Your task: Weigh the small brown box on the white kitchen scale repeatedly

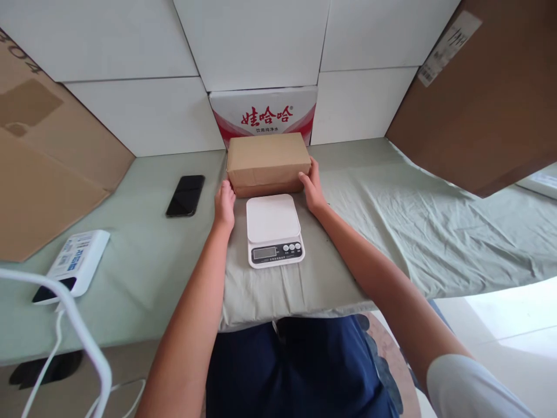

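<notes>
A plain brown cardboard box (pixel 267 152), oblong and shut on top, is upright at the far side of the cloth-covered desk (pixel 357 180), 1 long side facing the near edge. The left hand (pixel 225 203) and right hand (pixel 312 187) hold its 2 ends. Its front face is faintly creased. It stands just beyond the white digital scale (pixel 273 219).

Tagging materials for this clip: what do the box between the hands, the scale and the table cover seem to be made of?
Box: matte cardboard, by its plain brown faces and folded edges. Scale: probably plastic, smooth and white, with rounded corners. Table cover: likely thin fabric, dull green, since it wrinkles and hangs over the edge; fibre unclear.
</notes>
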A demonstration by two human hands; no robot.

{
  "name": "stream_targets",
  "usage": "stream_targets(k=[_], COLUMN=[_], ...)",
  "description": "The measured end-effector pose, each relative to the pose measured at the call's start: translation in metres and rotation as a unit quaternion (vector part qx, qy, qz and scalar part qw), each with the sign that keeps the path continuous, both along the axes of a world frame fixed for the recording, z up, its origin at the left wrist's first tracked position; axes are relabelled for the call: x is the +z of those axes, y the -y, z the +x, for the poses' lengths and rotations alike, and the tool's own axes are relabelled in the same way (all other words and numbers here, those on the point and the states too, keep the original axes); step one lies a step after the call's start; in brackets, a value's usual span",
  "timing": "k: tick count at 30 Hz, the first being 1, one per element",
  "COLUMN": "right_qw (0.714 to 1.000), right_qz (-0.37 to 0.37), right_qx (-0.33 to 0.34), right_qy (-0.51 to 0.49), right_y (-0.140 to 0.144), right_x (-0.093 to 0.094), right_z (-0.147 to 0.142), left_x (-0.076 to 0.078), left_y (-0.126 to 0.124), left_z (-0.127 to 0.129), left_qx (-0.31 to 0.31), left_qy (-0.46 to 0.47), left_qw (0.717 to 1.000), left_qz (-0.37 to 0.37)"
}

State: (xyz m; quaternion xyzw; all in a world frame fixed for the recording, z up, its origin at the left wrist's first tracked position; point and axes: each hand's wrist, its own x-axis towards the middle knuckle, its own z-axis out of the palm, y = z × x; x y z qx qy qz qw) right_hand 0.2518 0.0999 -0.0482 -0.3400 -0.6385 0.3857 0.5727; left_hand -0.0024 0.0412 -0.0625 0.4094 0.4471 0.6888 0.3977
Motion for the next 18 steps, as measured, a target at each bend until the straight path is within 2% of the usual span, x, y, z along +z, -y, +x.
stream_targets(k=[4, 10, 14, 18], right_qw=[0.999, 0.994, 0.994, 0.997], right_qz=[-0.043, -0.078, -0.102, -0.072], right_qx=[0.004, -0.055, -0.014, 0.026], right_qy=[0.007, -0.046, -0.045, -0.015], right_y=[-0.002, -0.005, -0.002, 0.006], right_x=[-0.003, -0.005, -0.003, 0.002], right_z=[0.002, 0.016, 0.015, 0.006], left_x=[-0.001, 0.009, 0.009, 0.004], left_y=[0.0, 0.006, 0.008, 0.007], left_z=[-0.002, -0.025, -0.024, -0.009], left_qx=[0.017, 0.052, 0.037, 0.012], left_qy=[-0.013, -0.022, -0.022, -0.029], left_qw=[0.999, 0.998, 0.998, 0.998], left_qz=[-0.027, -0.023, -0.038, -0.048])
